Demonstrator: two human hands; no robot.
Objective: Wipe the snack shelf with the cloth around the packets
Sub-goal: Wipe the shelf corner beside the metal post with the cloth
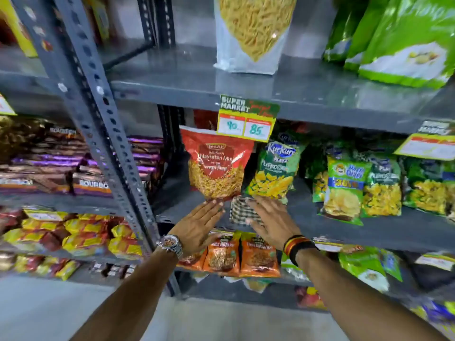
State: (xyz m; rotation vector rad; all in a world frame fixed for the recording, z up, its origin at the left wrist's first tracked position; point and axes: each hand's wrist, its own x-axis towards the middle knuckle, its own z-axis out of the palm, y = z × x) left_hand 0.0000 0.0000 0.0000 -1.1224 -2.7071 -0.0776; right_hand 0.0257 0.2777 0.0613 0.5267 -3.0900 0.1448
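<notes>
A grey metal snack shelf [344,225] runs across the middle of the head view. A red Navratan Mix packet [216,166] stands on it, and the fingertips of my left hand [199,227] touch its bottom edge, fingers spread. A checked cloth [240,212] lies on the shelf just right of that packet. My right hand [270,222] presses flat on the cloth, fingers straight. A green Kurkure packet [275,171] leans right behind the cloth.
More green and yellow snack packets [357,188] stand along the shelf to the right. A price tag [248,119] hangs from the shelf above. A perforated grey upright [108,134] stands left of my hands. Orange packets [241,254] fill the shelf below.
</notes>
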